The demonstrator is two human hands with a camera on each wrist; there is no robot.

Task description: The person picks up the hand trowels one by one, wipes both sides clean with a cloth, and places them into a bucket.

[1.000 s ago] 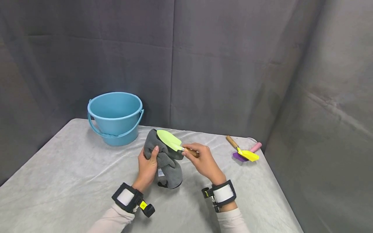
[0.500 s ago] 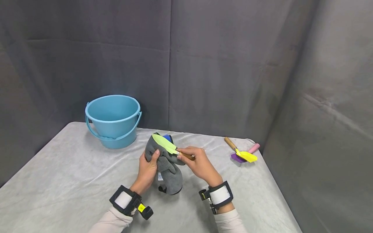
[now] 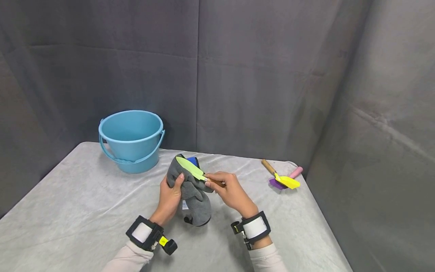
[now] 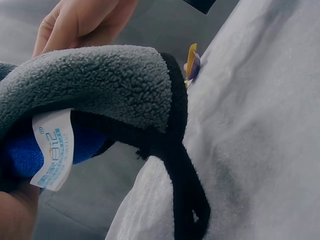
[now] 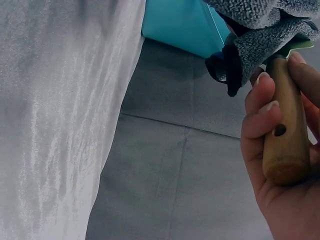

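- Left hand (image 3: 171, 196) grips the bunched grey cloth (image 3: 192, 196) from the side, thumb up on the fleece, holding it just above the bench (image 3: 78, 196).
- Right hand (image 3: 228, 191) has its fingers curled round the wooden handle of the green trowel (image 3: 190, 168), whose blade lies flat against the top of the cloth.
- Best way to wipe, I'd say: keep the blade pressed into the fleece and draw it along its length, so both faces get covered.
- Firm hold on the cloth matters; a loose fold could slip off the blade.
- Blue bucket (image 3: 131, 139) stands well apart at the back left; a yellow trowel (image 3: 282, 177) lies far right.
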